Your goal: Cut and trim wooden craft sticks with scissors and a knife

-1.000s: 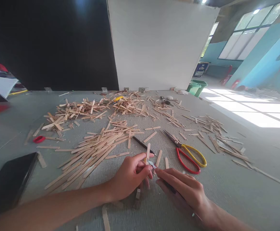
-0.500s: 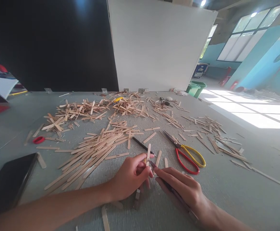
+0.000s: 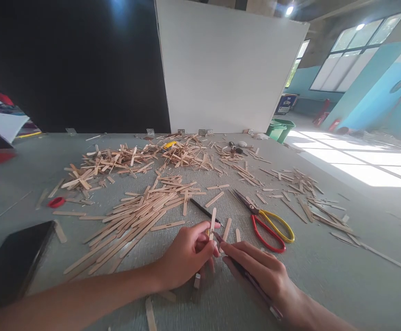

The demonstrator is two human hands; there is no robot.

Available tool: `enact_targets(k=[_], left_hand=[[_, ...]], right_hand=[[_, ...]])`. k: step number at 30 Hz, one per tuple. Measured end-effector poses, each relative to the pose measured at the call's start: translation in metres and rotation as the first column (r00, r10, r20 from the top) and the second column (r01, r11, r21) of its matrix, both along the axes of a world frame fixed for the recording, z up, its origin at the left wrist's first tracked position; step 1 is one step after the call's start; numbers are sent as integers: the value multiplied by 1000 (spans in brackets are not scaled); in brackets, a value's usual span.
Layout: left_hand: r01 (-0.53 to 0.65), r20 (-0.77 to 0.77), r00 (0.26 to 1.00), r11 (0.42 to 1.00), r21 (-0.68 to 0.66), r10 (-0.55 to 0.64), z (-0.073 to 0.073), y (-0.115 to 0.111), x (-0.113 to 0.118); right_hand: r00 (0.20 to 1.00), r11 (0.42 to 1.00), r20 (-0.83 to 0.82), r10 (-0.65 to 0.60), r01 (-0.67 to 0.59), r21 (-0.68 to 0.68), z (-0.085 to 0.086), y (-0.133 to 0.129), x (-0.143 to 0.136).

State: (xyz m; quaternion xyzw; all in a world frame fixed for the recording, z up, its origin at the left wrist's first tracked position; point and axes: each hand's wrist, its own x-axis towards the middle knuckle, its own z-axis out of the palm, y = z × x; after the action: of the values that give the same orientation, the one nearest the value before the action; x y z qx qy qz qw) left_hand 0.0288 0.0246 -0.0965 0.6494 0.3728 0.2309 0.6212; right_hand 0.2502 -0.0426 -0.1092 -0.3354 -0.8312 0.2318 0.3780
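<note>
My left hand (image 3: 188, 248) is closed, pinching a wooden craft stick (image 3: 213, 217) that stands almost upright between the fingertips. In my right hand (image 3: 260, 266) is a slim, dark, pointed tool (image 3: 257, 282); its tip meets the stick's edge close to my left fingers. Its exact kind is hard to make out under the hand. Just beyond the hands lie a loose craft stick (image 3: 227, 229) and a black pen (image 3: 202, 209). Scissors (image 3: 272, 225) with one red and one yellow handle rest to the right. Below my left hand is a small dark block-like piece (image 3: 196, 281), partly blurred.
A fanned pile of craft sticks (image 3: 141, 216) lies left of centre, with heaps of broken sticks (image 3: 117, 158) behind. More scraps (image 3: 303, 181) are scattered rightward. A dark phone-like slab (image 3: 14, 257) and a red ring (image 3: 56, 202) sit left. Upright panels (image 3: 231, 69) stand along the back.
Both hands keep almost the same pose, stick and pointed tool still together. The whole view has shifted very slightly; nothing has been let go or picked up.
</note>
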Motion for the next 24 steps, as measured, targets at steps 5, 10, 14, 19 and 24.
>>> enact_targets(k=[5, 10, 14, 19, 24], left_hand=[[1, -1, 1000, 1000, 9, -1, 2, 0, 0], [-1, -10, 1000, 1000, 20, 1, 3, 0, 1], [1, -29, 1000, 999, 39, 0, 4, -1, 0], [13, -52, 999, 998, 60, -9, 4, -1, 1], [30, -62, 998, 997, 76, -25, 2, -2, 0]], right_hand=[[999, 1000, 36, -9, 8, 28, 4, 0, 0], [993, 996, 113, -39, 30, 81, 1, -1, 1], [961, 972, 269, -70, 5, 236, 14, -1, -3], [938, 942, 334, -97, -22, 336, 24, 1, -7], [929, 941, 359, -92, -37, 336, 26, 3, -9]])
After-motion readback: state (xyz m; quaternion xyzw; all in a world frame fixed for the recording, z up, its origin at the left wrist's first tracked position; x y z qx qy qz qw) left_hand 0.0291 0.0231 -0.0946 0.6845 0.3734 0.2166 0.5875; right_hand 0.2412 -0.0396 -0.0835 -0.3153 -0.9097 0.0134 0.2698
